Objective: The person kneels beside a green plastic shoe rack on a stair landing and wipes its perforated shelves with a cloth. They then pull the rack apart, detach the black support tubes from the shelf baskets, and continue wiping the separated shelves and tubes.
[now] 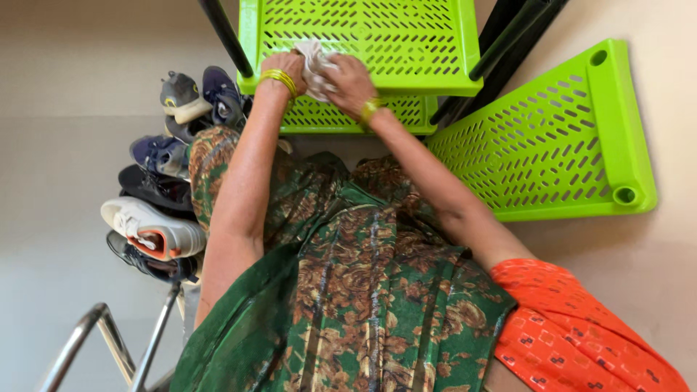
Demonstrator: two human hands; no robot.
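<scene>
Together, a white cloth (314,64) is bunched in both hands, left hand (284,69) and right hand (350,83) closed on it, at twelve o'clock on the green shelf (377,36). Firm strokes along the slots are advised.

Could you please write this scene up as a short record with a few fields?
Left hand: left hand grips one side of a white cloth
Right hand: right hand holds the cloth's other side
Surface under cloth: upper green perforated shelf
Rack parts: black pole beside the shelf; a second green shelf panel lies apart on the floor
Nearby: pile of shoes on the left; metal frame at bottom left
</scene>
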